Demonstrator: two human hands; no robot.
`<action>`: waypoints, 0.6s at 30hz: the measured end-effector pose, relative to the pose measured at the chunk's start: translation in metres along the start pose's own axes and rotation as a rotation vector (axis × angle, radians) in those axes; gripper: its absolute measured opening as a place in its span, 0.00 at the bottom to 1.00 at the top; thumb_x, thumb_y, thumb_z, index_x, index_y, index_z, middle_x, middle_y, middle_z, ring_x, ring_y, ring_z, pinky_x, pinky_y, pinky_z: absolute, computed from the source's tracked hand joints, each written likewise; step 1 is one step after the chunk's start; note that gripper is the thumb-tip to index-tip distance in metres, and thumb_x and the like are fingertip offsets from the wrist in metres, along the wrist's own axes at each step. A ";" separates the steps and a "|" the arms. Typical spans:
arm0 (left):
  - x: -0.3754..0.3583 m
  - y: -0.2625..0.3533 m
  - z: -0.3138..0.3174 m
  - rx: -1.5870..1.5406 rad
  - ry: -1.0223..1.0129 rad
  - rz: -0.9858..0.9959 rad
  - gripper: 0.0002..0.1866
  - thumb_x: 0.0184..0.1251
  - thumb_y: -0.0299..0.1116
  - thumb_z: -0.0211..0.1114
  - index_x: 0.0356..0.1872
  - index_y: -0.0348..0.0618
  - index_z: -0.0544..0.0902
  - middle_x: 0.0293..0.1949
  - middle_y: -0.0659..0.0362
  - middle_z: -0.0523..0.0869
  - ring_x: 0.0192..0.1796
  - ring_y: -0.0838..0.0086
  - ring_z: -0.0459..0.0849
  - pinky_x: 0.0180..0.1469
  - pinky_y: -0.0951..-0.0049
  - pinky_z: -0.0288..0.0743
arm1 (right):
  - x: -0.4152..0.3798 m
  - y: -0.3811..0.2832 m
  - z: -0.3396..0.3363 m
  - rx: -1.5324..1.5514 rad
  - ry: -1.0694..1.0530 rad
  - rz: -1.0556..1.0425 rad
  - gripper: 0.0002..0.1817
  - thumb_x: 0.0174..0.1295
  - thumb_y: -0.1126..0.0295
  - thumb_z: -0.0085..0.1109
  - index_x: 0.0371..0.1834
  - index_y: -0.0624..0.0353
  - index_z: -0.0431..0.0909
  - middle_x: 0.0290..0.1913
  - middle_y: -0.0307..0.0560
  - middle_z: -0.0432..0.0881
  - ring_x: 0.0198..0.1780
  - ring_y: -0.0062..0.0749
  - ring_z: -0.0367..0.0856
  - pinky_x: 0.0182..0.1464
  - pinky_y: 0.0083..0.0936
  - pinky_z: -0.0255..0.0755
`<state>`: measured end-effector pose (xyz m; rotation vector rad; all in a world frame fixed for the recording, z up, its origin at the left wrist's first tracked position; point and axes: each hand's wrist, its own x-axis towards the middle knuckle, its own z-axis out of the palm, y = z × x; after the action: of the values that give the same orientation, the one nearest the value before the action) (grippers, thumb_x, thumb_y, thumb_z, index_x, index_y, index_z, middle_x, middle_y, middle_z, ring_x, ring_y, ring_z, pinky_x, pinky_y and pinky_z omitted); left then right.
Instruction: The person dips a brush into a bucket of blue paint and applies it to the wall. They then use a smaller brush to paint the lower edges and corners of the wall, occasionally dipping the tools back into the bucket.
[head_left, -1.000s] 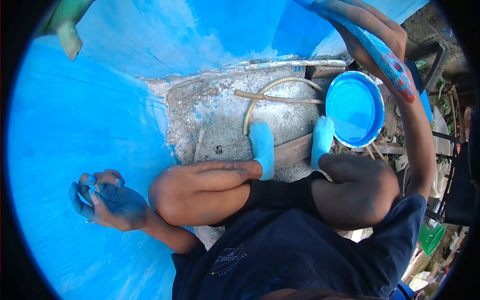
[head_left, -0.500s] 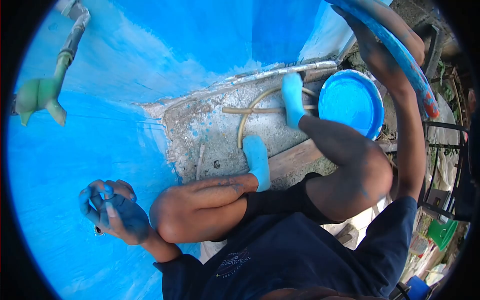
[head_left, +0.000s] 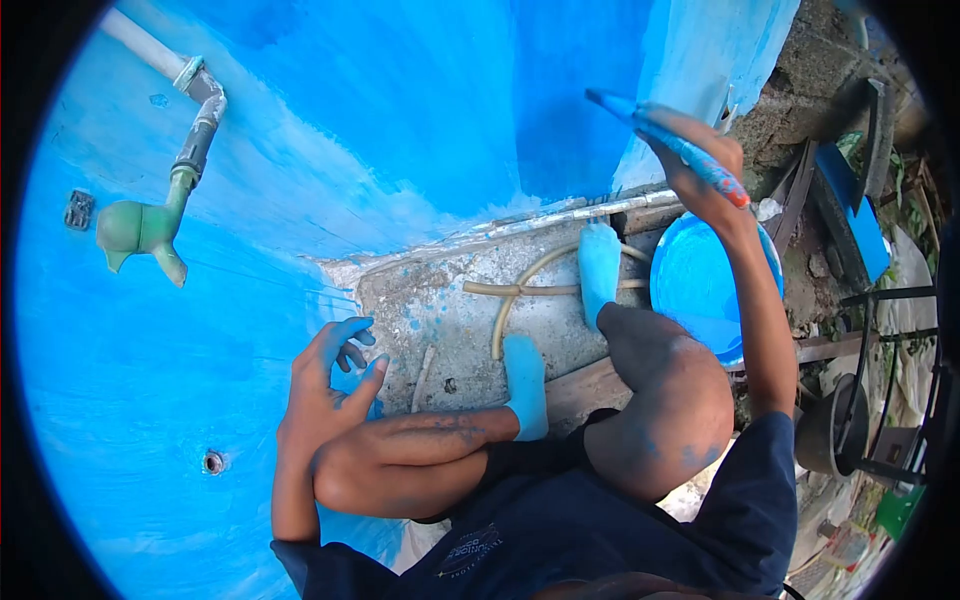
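Note:
My right hand is closed round the handle of a paintbrush, which has blue and red paint on it. The brush tip points up and left, in front of the blue wall. Below this hand, a round basin of blue paint stands beside my foot. My left hand holds nothing; its paint-stained fingers are curved and apart above my knee, near the wall corner.
A green tap on a grey pipe sticks out at the upper left. A beige hose lies on the concrete floor by my blue-covered feet. Black metal bars and a dark pot stand at the right.
My right hand with the brush has moved left and down, towards the wall. My left hand has risen and shifted right, and its fingers now point right. The view has shifted.

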<state>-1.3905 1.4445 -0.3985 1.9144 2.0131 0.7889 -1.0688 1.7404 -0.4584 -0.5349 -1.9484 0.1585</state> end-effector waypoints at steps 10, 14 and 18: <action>0.037 0.026 0.015 0.092 -0.292 0.171 0.21 0.59 0.35 0.67 0.53 0.37 0.78 0.39 0.49 0.82 0.38 0.60 0.83 0.39 0.63 0.76 | -0.013 0.011 -0.025 0.039 -0.325 0.061 0.16 0.55 0.79 0.66 0.48 0.59 0.83 0.49 0.54 0.85 0.48 0.48 0.86 0.49 0.34 0.79; 0.058 0.031 0.054 0.121 -0.395 0.532 0.23 0.63 0.43 0.64 0.52 0.37 0.78 0.42 0.48 0.83 0.44 0.53 0.84 0.47 0.56 0.77 | 0.017 -0.004 -0.020 0.031 -0.458 0.067 0.16 0.55 0.80 0.65 0.48 0.59 0.83 0.49 0.55 0.85 0.48 0.51 0.85 0.51 0.35 0.78; 0.093 0.043 0.107 0.370 -0.872 0.493 0.24 0.63 0.43 0.63 0.55 0.37 0.77 0.46 0.45 0.83 0.48 0.53 0.84 0.51 0.55 0.77 | 0.083 -0.023 -0.021 -0.136 -0.100 -0.259 0.14 0.54 0.80 0.67 0.45 0.58 0.85 0.47 0.50 0.86 0.47 0.38 0.87 0.51 0.30 0.80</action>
<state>-1.3074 1.5569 -0.4462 2.3919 1.2082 -0.3657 -1.0855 1.7537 -0.3720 -0.3632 -2.1167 -0.1140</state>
